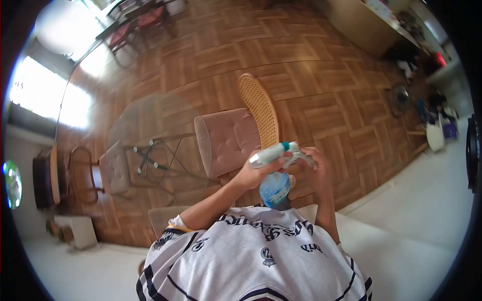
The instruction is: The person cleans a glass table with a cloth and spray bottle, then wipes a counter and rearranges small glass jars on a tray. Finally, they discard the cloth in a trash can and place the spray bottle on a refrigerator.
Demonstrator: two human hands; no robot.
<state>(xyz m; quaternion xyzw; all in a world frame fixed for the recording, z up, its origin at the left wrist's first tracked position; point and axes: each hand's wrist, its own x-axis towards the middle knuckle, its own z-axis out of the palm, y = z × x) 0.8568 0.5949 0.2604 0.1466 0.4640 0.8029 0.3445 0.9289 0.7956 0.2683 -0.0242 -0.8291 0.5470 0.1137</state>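
Observation:
My left hand [257, 170] is closed around a small pale bottle [270, 154] with a teal band and a white top, tilted up to the right. My right hand [317, 168] is closed, its fingers pinching a crumpled whitish piece [300, 159] that looks like cloth or tissue. This piece lies close against the bottle's top. Just below both hands, in front of my shirt, is a blue see-through plastic container [275, 188] with a label.
A pink cushioned chair [226, 140] with a woven cane back [261, 110] stands just ahead. Left of it is a round glass table [155, 115] with crossed metal legs. A fan [400, 95] and bags [436, 135] sit by the right wall. More chairs [150, 19] are at the far left.

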